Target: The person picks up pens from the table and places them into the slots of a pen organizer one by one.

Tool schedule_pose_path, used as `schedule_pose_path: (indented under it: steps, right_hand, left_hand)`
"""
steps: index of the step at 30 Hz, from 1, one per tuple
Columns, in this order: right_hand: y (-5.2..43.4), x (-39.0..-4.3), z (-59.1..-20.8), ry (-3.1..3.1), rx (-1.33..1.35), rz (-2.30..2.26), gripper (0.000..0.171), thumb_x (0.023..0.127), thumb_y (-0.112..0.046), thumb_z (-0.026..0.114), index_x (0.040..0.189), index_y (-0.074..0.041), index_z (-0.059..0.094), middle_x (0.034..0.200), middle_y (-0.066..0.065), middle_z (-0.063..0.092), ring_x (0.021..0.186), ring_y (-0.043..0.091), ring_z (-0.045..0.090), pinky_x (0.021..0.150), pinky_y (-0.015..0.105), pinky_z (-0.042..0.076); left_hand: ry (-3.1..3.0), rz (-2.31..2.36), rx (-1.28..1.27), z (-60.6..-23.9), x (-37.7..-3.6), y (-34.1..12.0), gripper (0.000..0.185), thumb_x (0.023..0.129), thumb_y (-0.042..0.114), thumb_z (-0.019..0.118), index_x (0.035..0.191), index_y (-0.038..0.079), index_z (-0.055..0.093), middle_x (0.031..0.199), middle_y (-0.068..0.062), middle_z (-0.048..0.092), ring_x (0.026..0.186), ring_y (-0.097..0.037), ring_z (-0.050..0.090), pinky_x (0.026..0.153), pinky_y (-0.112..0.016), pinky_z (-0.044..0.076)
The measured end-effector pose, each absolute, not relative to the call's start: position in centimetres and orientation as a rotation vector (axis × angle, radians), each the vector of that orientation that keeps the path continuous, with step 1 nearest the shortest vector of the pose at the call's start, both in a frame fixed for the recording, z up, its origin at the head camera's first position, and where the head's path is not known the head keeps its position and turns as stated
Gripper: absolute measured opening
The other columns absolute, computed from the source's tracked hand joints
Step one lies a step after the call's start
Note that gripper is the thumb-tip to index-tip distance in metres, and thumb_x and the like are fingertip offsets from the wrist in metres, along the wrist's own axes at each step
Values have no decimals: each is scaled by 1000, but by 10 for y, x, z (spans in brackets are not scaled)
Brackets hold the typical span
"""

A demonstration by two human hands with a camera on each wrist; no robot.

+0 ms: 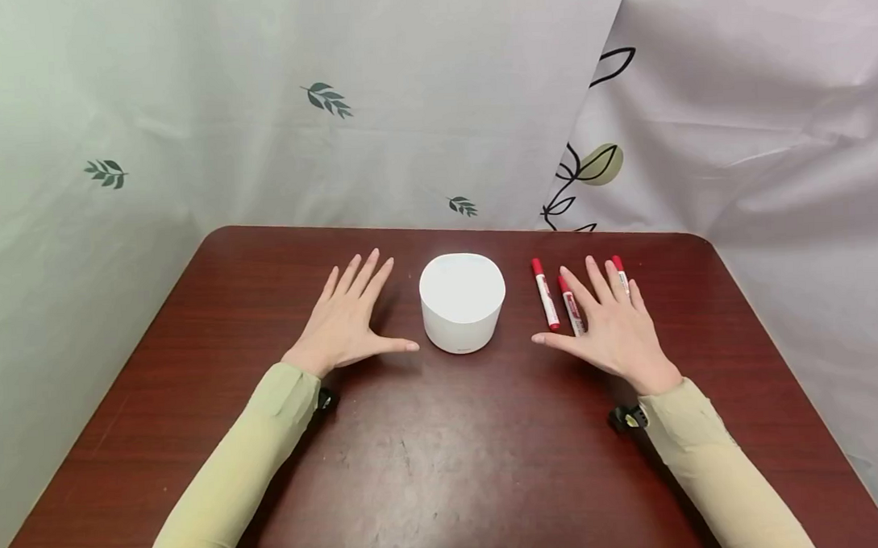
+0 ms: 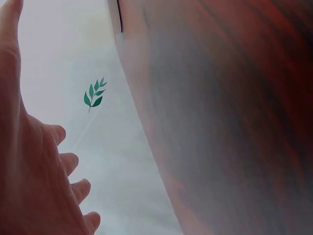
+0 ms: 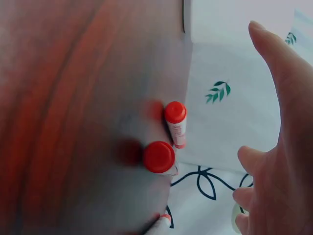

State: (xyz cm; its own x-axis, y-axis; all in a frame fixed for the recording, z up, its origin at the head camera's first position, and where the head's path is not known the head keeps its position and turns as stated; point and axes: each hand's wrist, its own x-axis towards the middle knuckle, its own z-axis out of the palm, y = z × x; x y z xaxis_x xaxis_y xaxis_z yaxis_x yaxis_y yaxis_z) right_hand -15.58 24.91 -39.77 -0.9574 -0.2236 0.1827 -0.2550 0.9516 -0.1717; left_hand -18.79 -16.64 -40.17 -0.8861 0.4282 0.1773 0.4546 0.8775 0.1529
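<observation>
Both hands are laid flat and released on the table (image 1: 445, 451), nothing being grasped: the left hand (image 1: 346, 321) is spread just beside the white cup (image 1: 462, 301), while the right hand (image 1: 615, 328) is rested over the red-capped markers (image 1: 545, 294), which are lined up between the cup and the table's right edge. If the right hand is slid sideways, the round markers could be rolled apart or toward the edge. The light cup could be tipped if it is knocked by the left thumb.

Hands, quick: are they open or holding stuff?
Left hand: open, flat on the table, holding nothing.
Right hand: open, fingers spread over the red markers, gripping none.
</observation>
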Motion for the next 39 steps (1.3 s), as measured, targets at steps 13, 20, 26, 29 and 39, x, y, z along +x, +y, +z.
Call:
schedule_pose_path:
  steps: [13, 20, 26, 29, 39]
  right_hand:
    - [264, -165, -378, -2870, 322, 380, 112, 76, -81, 66, 162, -18, 31, 166, 18, 17, 154, 36, 5, 122, 54, 3]
    - [278, -166, -365, -2783, 246, 596, 99, 83, -65, 74, 155, -6, 41, 164, 18, 26, 151, 37, 18, 118, 59, 18]
    - [292, -166, -358, -2709, 152, 717, 75, 92, -47, 73, 144, 2, 52, 157, 20, 38, 144, 39, 35, 110, 63, 31]
    - [299, -167, -358, -2684, 114, 746, 67, 94, -41, 73, 141, 3, 55, 151, 22, 46, 138, 42, 42, 108, 63, 34]
    - [325, -174, -374, -2693, -43, 811, 64, 94, -41, 71, 139, 3, 59, 132, 28, 60, 122, 45, 53, 102, 61, 39]
  left_hand:
    - [-2888, -325, -662, -396, -191, -173, 139, 60, 101, 52, 165, 22, 9, 170, -2, 2, 155, -26, 2, 122, -49, 1]
    - [-2834, -391, -677, -388, -195, -172, 139, 61, 99, 55, 164, 12, 20, 166, -8, 22, 154, -26, 10, 123, -44, 4]
    - [-2784, -721, -646, -383, -195, -164, 127, 65, 86, 72, 161, 15, 30, 164, -4, 30, 153, -22, 17, 122, -44, 12]
    - [-2752, -973, -604, -382, -193, -156, 119, 65, 76, 81, 161, 25, 31, 163, 3, 30, 151, -19, 21, 120, -49, 22]
    - [-2616, -1364, -626, -388, -189, -119, 113, 64, 58, 93, 159, 34, 34, 156, 10, 39, 142, -9, 35, 112, -46, 35]
